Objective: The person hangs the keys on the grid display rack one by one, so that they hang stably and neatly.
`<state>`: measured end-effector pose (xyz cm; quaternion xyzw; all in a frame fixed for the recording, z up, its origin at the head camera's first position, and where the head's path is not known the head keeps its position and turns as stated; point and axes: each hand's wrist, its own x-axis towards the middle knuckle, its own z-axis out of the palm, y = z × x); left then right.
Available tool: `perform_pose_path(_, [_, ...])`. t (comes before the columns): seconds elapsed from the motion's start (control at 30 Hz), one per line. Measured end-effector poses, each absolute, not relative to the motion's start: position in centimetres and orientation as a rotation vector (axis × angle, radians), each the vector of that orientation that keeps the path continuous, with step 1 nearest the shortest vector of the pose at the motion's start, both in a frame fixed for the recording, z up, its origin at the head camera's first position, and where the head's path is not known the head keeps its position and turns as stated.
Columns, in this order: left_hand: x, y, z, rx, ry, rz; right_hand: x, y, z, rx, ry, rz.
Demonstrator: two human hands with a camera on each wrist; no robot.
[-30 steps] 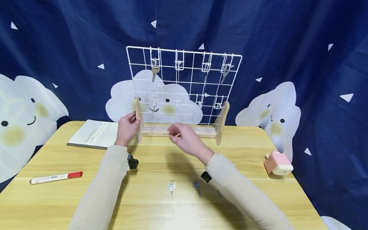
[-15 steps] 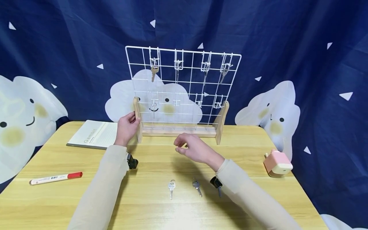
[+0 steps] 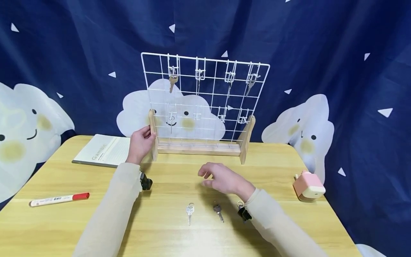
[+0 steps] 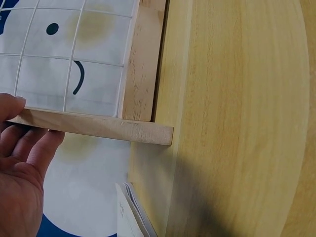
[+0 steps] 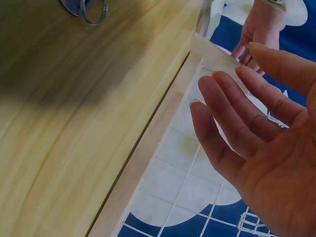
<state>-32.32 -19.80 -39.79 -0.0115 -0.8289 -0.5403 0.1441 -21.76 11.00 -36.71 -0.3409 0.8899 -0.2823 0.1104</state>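
My left hand point(image 3: 140, 144) grips the left wooden post point(image 4: 113, 129) of a white wire grid rack point(image 3: 205, 93), its thumb on one face and fingers on the other. Over the table in front of the rack hovers my right hand point(image 3: 223, 179), fingers loosely bent and holding nothing. Below it lie a silver key point(image 3: 189, 213), a darker key point(image 3: 218, 213) and a third key, mostly behind the wrist camera, whose ring point(image 3: 240, 204) shows. Several keys hang from the upper hooks, among them a brass key point(image 3: 173, 82). One key point(image 3: 171, 125) hangs on the lower left hook.
A white notebook point(image 3: 102, 150) lies left of the rack, partly behind the left hand. The red-capped marker point(image 3: 59, 200) is at the table's left. At the right stands a pink and white box-shaped device point(image 3: 309, 186). A blue cloud-patterned curtain point(image 3: 205, 28) hangs behind.
My right hand has drawn back from the rack's base, toward me and slightly right, above the keys on the table. The left hand has kept its hold on the post.
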Motion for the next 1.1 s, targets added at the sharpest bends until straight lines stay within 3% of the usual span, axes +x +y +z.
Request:
perform_pose_path(0.47, [-32.3,-19.6,-40.1,-0.022,-2.397,-1.566,-20.2,11.9,-37.9,-0.99,2.532,-0.799])
perform_pose_path(1.1, [-32.1,-19.8,-39.8,0.005,-2.38,-1.569,-19.6,9.5,-39.2,-1.1,2.528,-0.811])
